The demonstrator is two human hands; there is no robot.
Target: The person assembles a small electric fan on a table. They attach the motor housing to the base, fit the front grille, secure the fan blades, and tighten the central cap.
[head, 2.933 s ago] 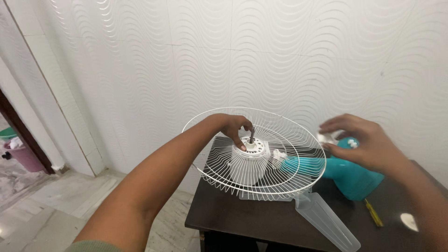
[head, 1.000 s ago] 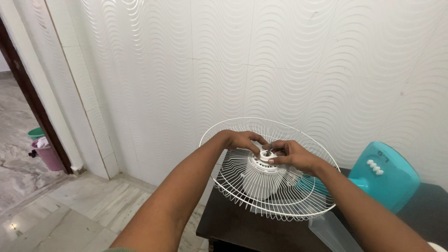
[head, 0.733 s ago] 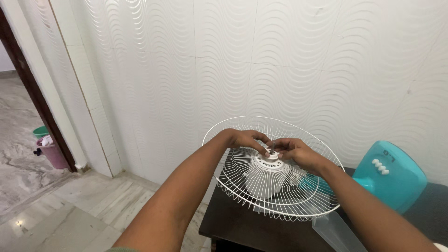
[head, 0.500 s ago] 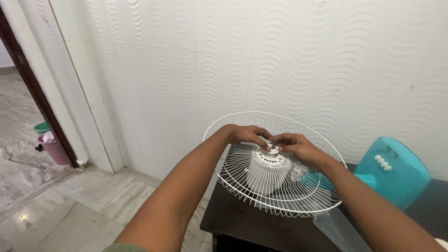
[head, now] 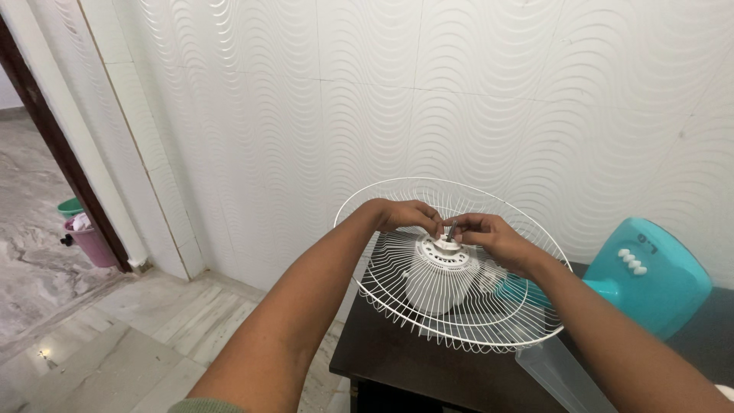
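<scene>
Left hand (head: 404, 216) and right hand (head: 489, 235) pinch the metal motor shaft (head: 453, 229) above the white wire fan guard (head: 397, 306) on the dark wooden counter (head: 397, 367).

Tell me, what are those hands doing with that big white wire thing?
A person is working on a taken-apart fan on a dark table. Both the left hand and the right hand pinch at the small metal shaft sticking up from the middle of the white wire guard, which sits over the white motor. The teal fan base lies to the right, and a clear blade pokes out below.
</scene>
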